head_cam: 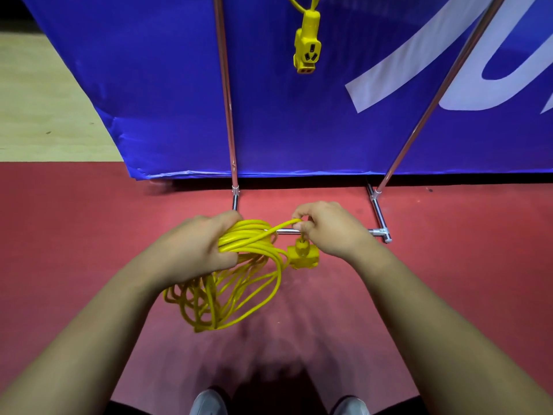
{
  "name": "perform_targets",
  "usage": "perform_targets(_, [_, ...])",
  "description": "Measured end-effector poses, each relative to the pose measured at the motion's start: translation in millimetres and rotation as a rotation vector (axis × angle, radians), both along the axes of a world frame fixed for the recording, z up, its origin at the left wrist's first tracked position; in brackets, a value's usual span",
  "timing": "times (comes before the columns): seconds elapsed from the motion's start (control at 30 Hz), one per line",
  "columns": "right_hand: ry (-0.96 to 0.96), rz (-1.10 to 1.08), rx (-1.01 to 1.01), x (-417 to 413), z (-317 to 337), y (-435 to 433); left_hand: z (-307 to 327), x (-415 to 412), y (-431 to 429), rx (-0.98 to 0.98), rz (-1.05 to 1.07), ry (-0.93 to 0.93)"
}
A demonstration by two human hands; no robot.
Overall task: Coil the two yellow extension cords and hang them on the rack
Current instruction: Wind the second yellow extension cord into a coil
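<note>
Above red floor (89, 235) | yellow cords: 2 | left hand (194, 244) grips coil (248, 238) | right hand (326, 229) pinches its strand (281, 224) | second cord (307, 46) hangs

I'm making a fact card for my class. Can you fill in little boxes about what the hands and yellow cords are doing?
left hand: grips the top of the coiled cord
right hand: pinches a strand of that cord above its socket block
coil loops: hang down above the red floor
second cord: socket end dangles high before the blue banner
rack: silver poles standing behind the hands
</note>
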State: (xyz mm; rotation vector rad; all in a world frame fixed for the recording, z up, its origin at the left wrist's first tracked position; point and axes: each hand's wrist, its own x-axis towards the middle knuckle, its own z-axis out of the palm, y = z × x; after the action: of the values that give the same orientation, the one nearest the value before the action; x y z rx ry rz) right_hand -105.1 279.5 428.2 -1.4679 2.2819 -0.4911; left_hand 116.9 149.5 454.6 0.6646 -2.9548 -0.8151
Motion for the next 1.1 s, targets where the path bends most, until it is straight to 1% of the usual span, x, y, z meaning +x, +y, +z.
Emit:
perform_targets(0.03, [-0.044, -0.032, -0.025, 3, 0, -1, 0, -1, 1, 0.008, -0.020, -0.004])
perform_targets(0.07, [-0.139, -0.072, -0.072, 6, 0, -3, 0, -2, 2, 0.020, -0.038, 0.003])
perform_targets(0.17, [-0.640, -0.263, -0.266, 18, 9, -6, 1, -2, 6, 0.072, -0.085, 0.055])
perform_targets(0.2, [-0.753, -0.286, -0.318, 20, 11, -7, 2, -3, 7, 0.092, -0.102, 0.076])
perform_targets(0.23, [-0.777, -0.261, -0.352, 23, 13, -8, 2, -3, 9, 0.107, -0.120, 0.097])
perform_targets(0.33, [-0.806, -0.153, -0.373, 31, 20, -11, -1, -5, 12, 0.096, -0.150, 0.146])
perform_targets(0.37, [-0.782, -0.127, -0.356, 33, 25, -12, -3, -6, 12, 0.085, -0.155, 0.165])
perform_targets(0.47, [-0.600, -0.002, -0.331, 34, 36, -13, -9, -7, 7, 0.044, -0.135, 0.209])
perform_targets(0.5, [-0.576, 0.034, -0.335, 34, 39, -12, -10, -7, 5, 0.022, -0.110, 0.214])
perform_targets(0.57, [-0.597, 0.080, -0.342, 35, 44, -10, -10, -7, 4, 0.009, -0.072, 0.213])
perform_targets(0.63, [-0.606, 0.087, -0.343, 37, 45, -8, -8, -8, 7, 0.040, -0.047, 0.202])
perform_targets(0.7, [-0.638, 0.053, -0.372, 40, 44, -9, -6, -8, 9, 0.075, -0.017, 0.213])
perform_targets(0.73, [-0.681, -0.002, -0.410, 41, 43, -9, -6, -9, 9, 0.082, 0.010, 0.230])
perform_targets(0.8, [-0.694, -0.214, -0.530, 41, 36, -11, -7, -11, 5, 0.087, 0.119, 0.255])
perform_targets(0.87, [-0.594, -0.418, -0.628, 40, 27, -10, -9, -12, 0, 0.108, 0.271, 0.270])
perform_targets(0.9, [-0.582, -0.424, -0.599, 43, 23, -10, -11, -13, -3, 0.124, 0.341, 0.275])
perform_targets(0.93, [-0.621, -0.364, -0.516, 48, 16, -10, -12, -14, -4, 0.138, 0.397, 0.279])
perform_targets(1.0, [-0.694, -0.165, -0.268, 65, -2, -9, -14, -16, -5, 0.154, 0.468, 0.293])
perform_targets(1.03, [-0.662, -0.089, -0.164, 74, -12, -10, -14, -17, -4, 0.150, 0.485, 0.300])
perform_targets(1.07, [-0.594, -0.038, -0.117, 81, -20, -10, -13, -18, -3, 0.145, 0.492, 0.303])
perform_targets(1.1, [-0.526, -0.021, -0.119, 86, -26, -12, -12, -19, -1, 0.142, 0.493, 0.300])
